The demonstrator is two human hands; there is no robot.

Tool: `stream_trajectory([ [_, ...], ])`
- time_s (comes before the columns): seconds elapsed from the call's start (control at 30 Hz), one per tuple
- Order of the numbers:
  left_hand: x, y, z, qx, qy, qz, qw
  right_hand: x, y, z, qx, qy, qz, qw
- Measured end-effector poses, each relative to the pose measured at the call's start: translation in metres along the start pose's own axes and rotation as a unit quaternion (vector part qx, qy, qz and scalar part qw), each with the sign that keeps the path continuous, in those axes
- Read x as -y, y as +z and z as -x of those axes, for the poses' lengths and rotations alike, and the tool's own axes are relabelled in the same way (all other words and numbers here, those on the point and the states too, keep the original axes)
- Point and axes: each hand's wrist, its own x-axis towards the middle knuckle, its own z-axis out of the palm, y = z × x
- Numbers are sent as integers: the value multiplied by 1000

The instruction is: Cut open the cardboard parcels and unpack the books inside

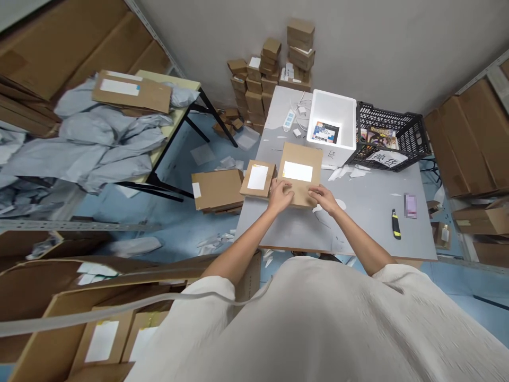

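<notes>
A brown cardboard box with a white label lies on the grey table. My left hand is at its near left edge, fingers bent over the cardboard. On the near right edge my right hand rests with its fingers bent onto the box. Whether either hand grips the box firmly is hard to tell. Just to the left sits a smaller labelled box at the table's left edge, beside my left hand.
Behind the box stand a white foam bin and a black crate. A yellow-black cutter lies at the right. A power strip with cables sits at the back left. Stacked boxes stand against the wall.
</notes>
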Motion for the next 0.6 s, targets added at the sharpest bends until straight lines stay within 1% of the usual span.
stream_trajectory([
  [0.13, -12, 14, 10, 23, 8, -12, 1000, -1, -19, 15, -14, -10, 28, 999],
  [0.27, -20, 36, 22, 53, 14, -6, 998, -10, -41, 32, -33, 6, 56, 998],
  [0.43, -37, 74, 35, 83, 24, 1, 996, -22, -77, 53, -62, 19, 64, 996],
  [0.6, -64, 121, 50, 104, 21, -6, 994, -35, -125, 71, -85, 33, 67, 994],
])
